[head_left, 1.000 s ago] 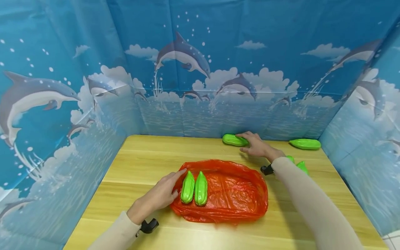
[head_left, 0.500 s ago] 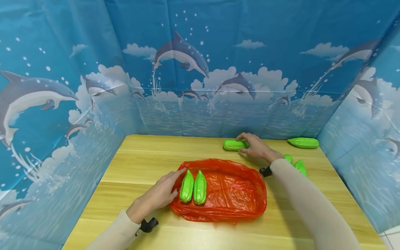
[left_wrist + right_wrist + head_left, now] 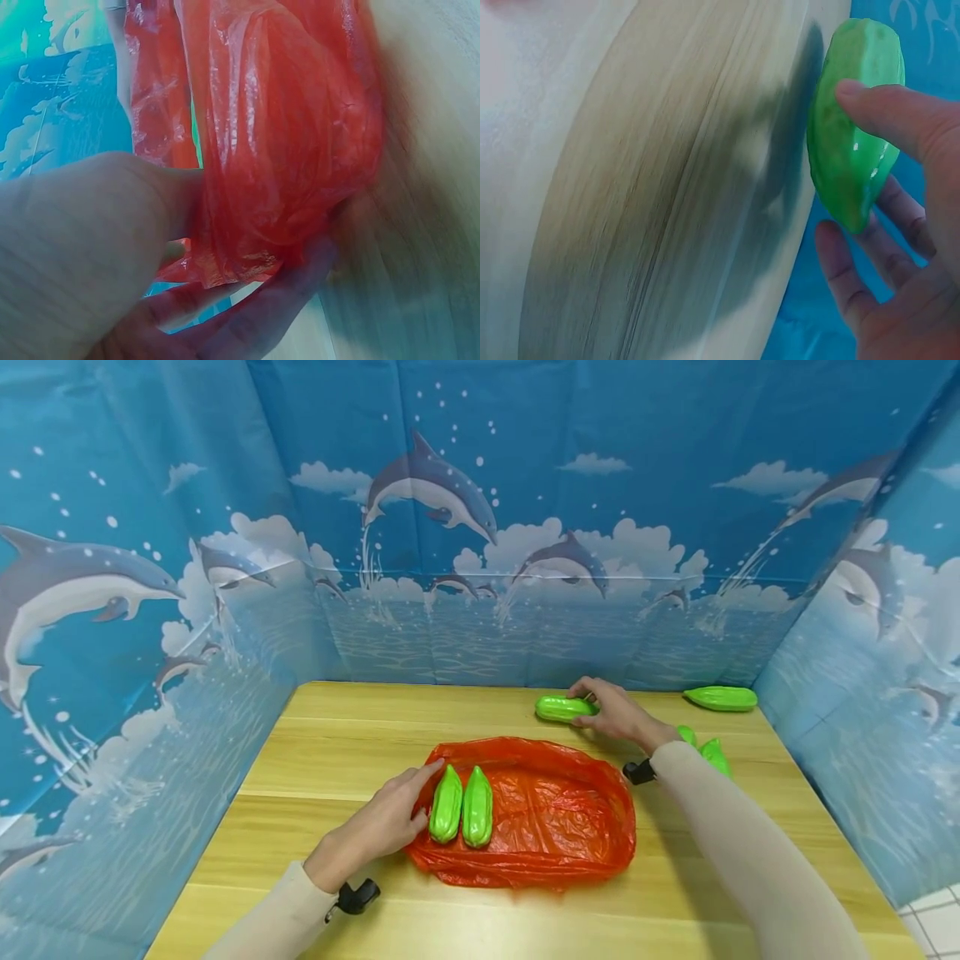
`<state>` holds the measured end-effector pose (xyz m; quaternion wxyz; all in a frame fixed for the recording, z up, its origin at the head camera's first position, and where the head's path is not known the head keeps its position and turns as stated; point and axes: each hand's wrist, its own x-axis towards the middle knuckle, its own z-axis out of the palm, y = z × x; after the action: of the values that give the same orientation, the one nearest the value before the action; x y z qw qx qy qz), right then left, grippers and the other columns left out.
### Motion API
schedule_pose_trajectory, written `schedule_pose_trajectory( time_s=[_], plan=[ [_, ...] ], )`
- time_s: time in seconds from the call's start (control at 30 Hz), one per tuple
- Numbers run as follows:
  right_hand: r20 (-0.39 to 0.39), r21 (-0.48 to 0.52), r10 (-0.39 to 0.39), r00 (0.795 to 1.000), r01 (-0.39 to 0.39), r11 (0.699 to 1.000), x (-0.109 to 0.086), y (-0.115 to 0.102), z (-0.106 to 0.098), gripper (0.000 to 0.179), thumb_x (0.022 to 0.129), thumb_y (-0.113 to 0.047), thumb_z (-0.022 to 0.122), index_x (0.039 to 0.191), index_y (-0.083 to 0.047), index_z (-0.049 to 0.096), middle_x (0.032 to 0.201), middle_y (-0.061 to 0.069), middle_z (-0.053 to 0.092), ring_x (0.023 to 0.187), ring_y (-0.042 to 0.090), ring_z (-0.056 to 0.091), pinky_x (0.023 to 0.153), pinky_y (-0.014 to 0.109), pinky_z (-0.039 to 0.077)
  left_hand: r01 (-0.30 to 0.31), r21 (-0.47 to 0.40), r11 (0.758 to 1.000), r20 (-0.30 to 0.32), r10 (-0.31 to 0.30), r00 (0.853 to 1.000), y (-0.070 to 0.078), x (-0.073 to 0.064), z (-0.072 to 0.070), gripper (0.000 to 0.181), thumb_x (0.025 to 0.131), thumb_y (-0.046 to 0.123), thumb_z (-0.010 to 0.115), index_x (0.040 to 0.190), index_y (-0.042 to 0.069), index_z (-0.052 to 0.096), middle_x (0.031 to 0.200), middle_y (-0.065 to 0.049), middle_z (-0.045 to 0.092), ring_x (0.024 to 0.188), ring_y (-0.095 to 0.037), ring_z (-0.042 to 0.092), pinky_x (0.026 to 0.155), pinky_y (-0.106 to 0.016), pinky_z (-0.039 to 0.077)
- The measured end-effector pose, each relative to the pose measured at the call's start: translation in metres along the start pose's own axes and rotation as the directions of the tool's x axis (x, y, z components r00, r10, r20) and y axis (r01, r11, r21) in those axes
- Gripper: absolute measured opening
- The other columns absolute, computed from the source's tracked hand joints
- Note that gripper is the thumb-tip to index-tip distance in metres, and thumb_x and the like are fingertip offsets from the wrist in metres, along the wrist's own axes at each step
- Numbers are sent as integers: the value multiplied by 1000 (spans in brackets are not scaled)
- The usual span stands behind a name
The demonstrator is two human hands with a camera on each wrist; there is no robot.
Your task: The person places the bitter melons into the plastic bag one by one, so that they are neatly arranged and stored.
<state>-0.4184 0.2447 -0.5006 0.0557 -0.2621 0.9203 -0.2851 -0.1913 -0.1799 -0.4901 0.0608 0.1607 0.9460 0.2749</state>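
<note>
Green gourd (image 3: 557, 708) shifted nearer from back curtain (image 3: 487, 639), right hand (image 3: 617, 713) pinching it by thumb and fingers, left hand (image 3: 382, 817) clamped on red plastic bag (image 3: 558, 802), two gourds (image 3: 477, 810) inside

head: high, forward-down | wrists: close | left, head share red bag (image 3: 277, 135) (right, head: green vegetable (image 3: 844, 169))

Bright head view with glare on the red bag (image 3: 562, 814), hazier wrist views.

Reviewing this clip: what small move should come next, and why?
Probably carry the held vegetable to the red bag: the right hand grips it, two similar vegetables lie inside with room beside them, and the left hand holds the bag.
</note>
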Motion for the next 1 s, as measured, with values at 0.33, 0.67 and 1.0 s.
schedule_pose_trajectory(
  time_s=[0.33,0.67,1.0],
  plan=[
    [-29,45,1,1000,0,999,-14,-7,-10,46,107,-15,86,149,-10,68,152,22,66,143,48,63,121,72,54,19,0,1000,-17,-19,1000,1,0,3,80,105,-3,77,178,6,46,171,-26,60,154,-46,65,125,-61,59],
    [-62,40,-16,998,19,999,-26,-13,-16,44,107,-15,86,148,-9,70,148,23,65,143,48,63,122,72,54,29,-16,999,-14,-29,999,5,0,4,80,105,-2,76,178,6,45,172,-27,59,155,-47,64,124,-62,59],
    [-98,45,-20,995,24,999,-36,-22,-23,44,108,-17,86,150,-15,75,145,21,64,139,49,63,118,75,54,41,-18,999,-22,-41,999,8,-2,5,81,105,-2,77,179,5,44,169,-28,60,150,-46,67,121,-61,62]
  ],
)
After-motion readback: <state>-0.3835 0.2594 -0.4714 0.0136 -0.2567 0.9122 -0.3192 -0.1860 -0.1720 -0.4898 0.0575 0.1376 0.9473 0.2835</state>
